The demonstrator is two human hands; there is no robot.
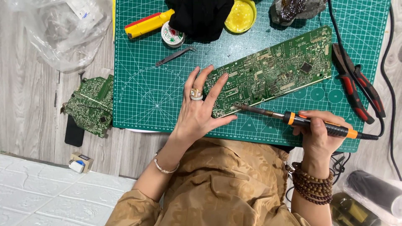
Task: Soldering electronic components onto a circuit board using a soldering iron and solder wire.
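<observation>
while the fingers point(217, 86) of the left hand point(200, 111) lie spread and flat, pressing on the near-left end of the long board point(272, 71), the fingers point(312, 119) of the right hand point(319, 136) are curled tight around the orange-and-black handle of the iron point(301, 121). the iron's metal tip touches the board's near edge, just right of the left thumb. a ring sits on one left finger, a thin bangle on that wrist, and rows of brown beads on the right wrist.

the board is green, lies slantwise on the green mat point(142, 83), its far-right end higher in the view than the held end. right of the board, on the mat's edge, lie red-handled pliers point(356, 88), with black cords running past them. beyond the board's left end lie tweezers point(175, 56), then a solder reel point(172, 35), a yellow-and-red tool point(147, 23), a black cloth point(201, 16) and a yellow tin point(240, 16). beyond the board's right end sits a dark lumpy sponge point(295, 9).

left of the board, off the mat, a smaller board point(90, 104) rests on the wooden surface point(29, 109) over a black flat thing, with a clear plastic bag point(63, 33) farther off. near the person, a small box lies left of the tan sleeve.
</observation>
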